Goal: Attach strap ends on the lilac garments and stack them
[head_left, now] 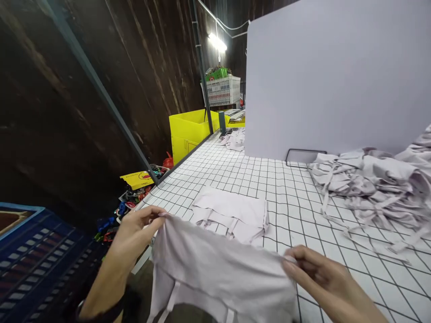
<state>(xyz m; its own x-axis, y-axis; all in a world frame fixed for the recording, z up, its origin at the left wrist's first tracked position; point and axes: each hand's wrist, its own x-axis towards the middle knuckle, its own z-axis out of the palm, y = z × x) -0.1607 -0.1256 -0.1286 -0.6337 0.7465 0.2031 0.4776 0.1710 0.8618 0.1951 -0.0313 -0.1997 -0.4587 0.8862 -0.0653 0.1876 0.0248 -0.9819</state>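
A pale lilac cloth piece (215,269) with straps hangs stretched between my two hands at the near edge of the gridded table (289,206). My left hand (136,229) pinches its upper left corner, fingers closed on the fabric. The upper right corner is pinched by my right hand (319,273). Just beyond, a folded lilac piece (232,211) lies flat on the table.
A heap of the same lilac pieces (373,184) fills the table's right side. A white divider board (336,76) stands behind. To the left are a dark blue crate (37,260), a yellow bin (188,130), a white basket (224,89) and small coloured items (131,197) on the floor.
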